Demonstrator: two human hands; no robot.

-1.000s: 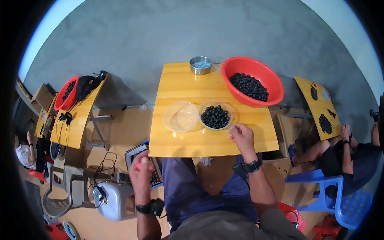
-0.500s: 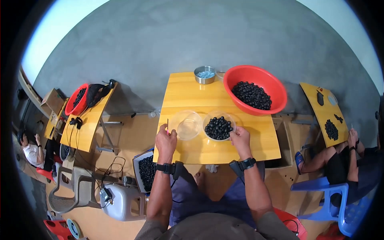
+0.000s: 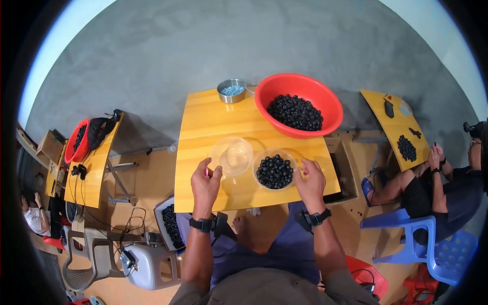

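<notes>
- Grey wall (image 3: 229,40) is standing behind your yellow table (image 3: 203,122).
- Your left hand (image 3: 205,185) is gripping a small pink tool (image 3: 208,173) with curled fingers; a careless inward swing could be snagging the nearby clear bowl (image 3: 235,157).
- That bowl is sitting just beside the round tub (image 3: 292,158), with a steel bowl (image 3: 231,98) standing farther back.
- Black beads (image 3: 275,172) are filling the tub toward the table's front; knocking its rim could be sending them rolling off.
- A red basin (image 3: 325,96) is resting behind, holding similar beads.
- Your right hand (image 3: 311,180) is keeping thumb and forefinger slightly parted, gripping nothing visible; I cannot tell whether they are touching the tub.
</notes>
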